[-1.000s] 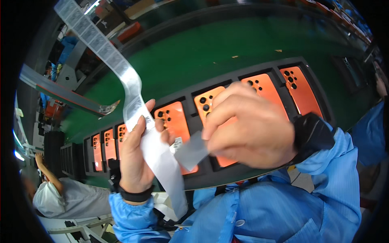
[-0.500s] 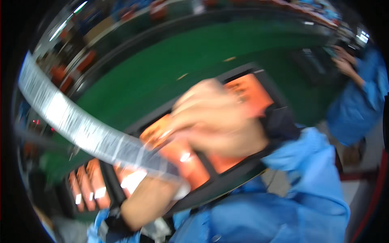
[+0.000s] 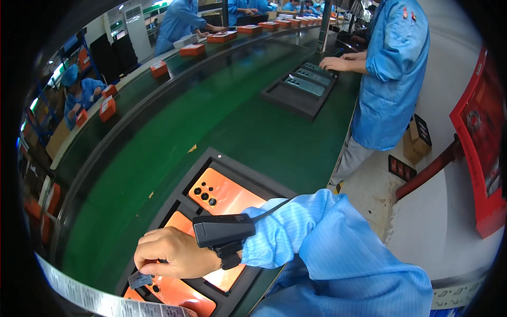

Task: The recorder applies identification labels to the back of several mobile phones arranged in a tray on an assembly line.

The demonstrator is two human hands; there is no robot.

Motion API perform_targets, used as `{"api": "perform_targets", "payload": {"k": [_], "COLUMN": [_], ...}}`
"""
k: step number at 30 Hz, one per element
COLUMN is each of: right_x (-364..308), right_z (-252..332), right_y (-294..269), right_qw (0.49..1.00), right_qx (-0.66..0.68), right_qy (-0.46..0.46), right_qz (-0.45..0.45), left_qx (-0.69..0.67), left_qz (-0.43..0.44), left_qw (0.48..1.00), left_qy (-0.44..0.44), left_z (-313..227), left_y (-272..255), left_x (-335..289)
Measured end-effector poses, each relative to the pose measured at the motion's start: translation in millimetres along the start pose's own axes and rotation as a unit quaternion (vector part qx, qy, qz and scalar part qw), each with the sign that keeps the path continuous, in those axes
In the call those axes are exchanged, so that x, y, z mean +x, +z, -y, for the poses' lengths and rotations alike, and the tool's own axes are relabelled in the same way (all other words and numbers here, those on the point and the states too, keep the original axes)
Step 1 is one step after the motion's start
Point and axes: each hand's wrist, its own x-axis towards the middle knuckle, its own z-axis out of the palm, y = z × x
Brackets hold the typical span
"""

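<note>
The person's bare right hand (image 3: 171,253) is bent over the near end of the work, thumb and fingers closed in a pinch on a small grey rectangular label (image 3: 140,279); the label hangs from the fingertips by the camera end of a shiny orange phone (image 3: 182,297), and I cannot tell whether it touches the phone's back. The left hand is out of sight, so I can't say how open it is or what it has hold of. Along the lower left curves a long, glossy white strip of printed labels (image 3: 100,300), its near end crossing in front of that phone's lower edge. The phone lies back up in a dark grey slotted tray (image 3: 216,157), and beside it in the same tray are a second orange phone (image 3: 227,276), partly covered by the hand and wrist, and a third orange phone (image 3: 232,193), whose round black lenses show plainly. A black box-shaped device (image 3: 224,230) with a cable sits strapped at the right wrist, just below a striped blue sleeve (image 3: 285,227). The tray rests on a broad green belt (image 3: 253,140). Farther along it, a co-worker in a blue coat (image 3: 396,74) reaches toward a black tray (image 3: 288,100) of blue-green phones (image 3: 305,84), while small orange boxes (image 3: 222,37) line the far track.
</note>
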Motion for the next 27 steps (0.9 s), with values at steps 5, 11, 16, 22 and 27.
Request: {"api": "perform_targets", "payload": {"k": [5,11,16,22,27], "right_x": [-1,1,3,5,13], "right_z": [-3,-6,-10,-12,-2], "right_y": [2,8,-2,-17,-12], "right_qw": [0.998,0.991,0.956,0.945,0.942], "right_qx": [0.032,0.092,0.190,0.162,0.160], "right_qy": [0.045,0.091,0.218,0.283,0.294], "right_qz": [-0.009,-0.018,-0.045,-0.035,-0.020], "left_qx": [0.001,-0.017,-0.059,-0.082,-0.079], "left_qz": [-0.005,-0.026,-0.043,-0.050,-0.050], "left_qw": [1.000,1.000,0.996,0.991,0.992], "left_qy": [0.003,0.000,0.057,0.098,0.083], "left_z": [5,7,11,8,2], "left_y": [0,2,9,19,20], "left_x": [-6,-23,-10,7,-4]}}
